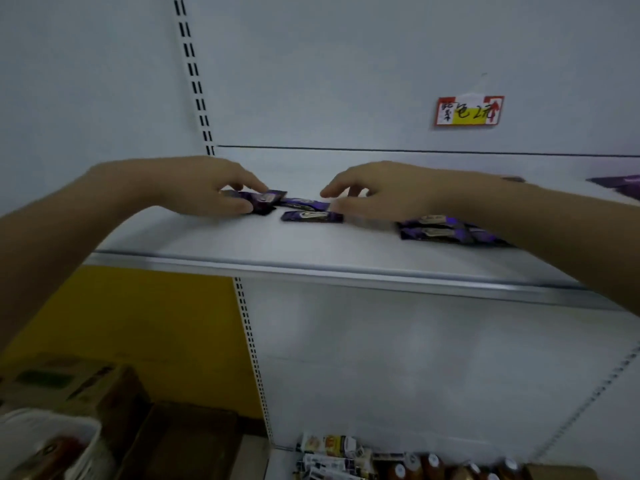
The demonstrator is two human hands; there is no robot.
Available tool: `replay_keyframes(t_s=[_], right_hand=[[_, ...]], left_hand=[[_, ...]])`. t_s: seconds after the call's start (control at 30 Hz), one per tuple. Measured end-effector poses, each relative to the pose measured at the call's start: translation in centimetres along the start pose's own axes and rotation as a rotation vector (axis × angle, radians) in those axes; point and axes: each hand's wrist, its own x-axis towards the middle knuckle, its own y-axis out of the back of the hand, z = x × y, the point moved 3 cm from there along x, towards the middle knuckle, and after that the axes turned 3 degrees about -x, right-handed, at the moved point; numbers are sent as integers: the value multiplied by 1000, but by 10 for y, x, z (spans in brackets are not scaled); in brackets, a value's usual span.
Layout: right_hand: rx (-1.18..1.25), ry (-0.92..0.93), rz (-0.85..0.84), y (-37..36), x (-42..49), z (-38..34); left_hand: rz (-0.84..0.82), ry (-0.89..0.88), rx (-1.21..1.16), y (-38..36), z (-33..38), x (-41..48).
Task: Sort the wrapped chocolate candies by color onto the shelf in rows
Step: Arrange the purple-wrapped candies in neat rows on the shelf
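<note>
Several purple-wrapped chocolate candies lie on the white shelf (242, 247). My left hand (207, 192) pinches one purple candy (265, 201) between thumb and fingers at the left of the group. Two more purple candies (311, 216) lie flat in the middle. My right hand (381, 192) hovers over their right ends, fingers loosely bent, fingertips touching or just above a wrapper. A small cluster of purple candies (440, 230) lies farther right, partly hidden under my right forearm.
A metal shelf edge (346, 270) runs across the front. A price tag (469, 110) hangs on the back wall. Below are wrapped goods and bottles (346, 455), a cardboard box (180, 441) and a white bin (52, 445) at lower left. A purple item (616, 185) sits far right.
</note>
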Motion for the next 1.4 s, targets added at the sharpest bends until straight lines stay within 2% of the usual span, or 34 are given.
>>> replay_keyframes(t_s=[0.1, 0.2, 0.43, 0.57, 0.7, 0.8, 0.87, 1.0, 1.13, 1.2, 1.27, 1.33, 1.4], right_hand=[[-11, -54, -10, -9, 27, -11], [4, -73, 25, -14, 44, -16], [289, -236, 136, -5, 46, -10], [338, -293, 166, 3, 34, 1], [677, -351, 149, 9, 20, 10], [918, -334, 114, 13, 9, 11], [961, -333, 131, 16, 1, 14], [1082, -296, 198, 23, -20, 19], [1272, -164, 275, 34, -53, 26], [1190, -148, 346, 34, -75, 34], [960, -173, 417, 33, -98, 43], [710, -228, 428, 33, -117, 49], [618, -282, 424, 34, -131, 56]], left_hand=[[-13, 38, -34, -10, -13, -1], [34, -27, -134, -10, -18, 2], [88, -99, -511, -7, -28, 16], [158, -116, -584, -7, -29, 25], [245, -116, -664, -4, -29, 33], [455, -84, -619, 4, -29, 36], [525, -104, -734, 9, -20, 34], [489, -189, -900, 17, 16, 27], [267, -306, -1033, 13, 62, 25], [144, -304, -1101, 9, 82, 28], [75, -328, -1098, 7, 99, 30], [68, -378, -1046, 8, 115, 33], [96, -409, -1011, 11, 129, 36]])
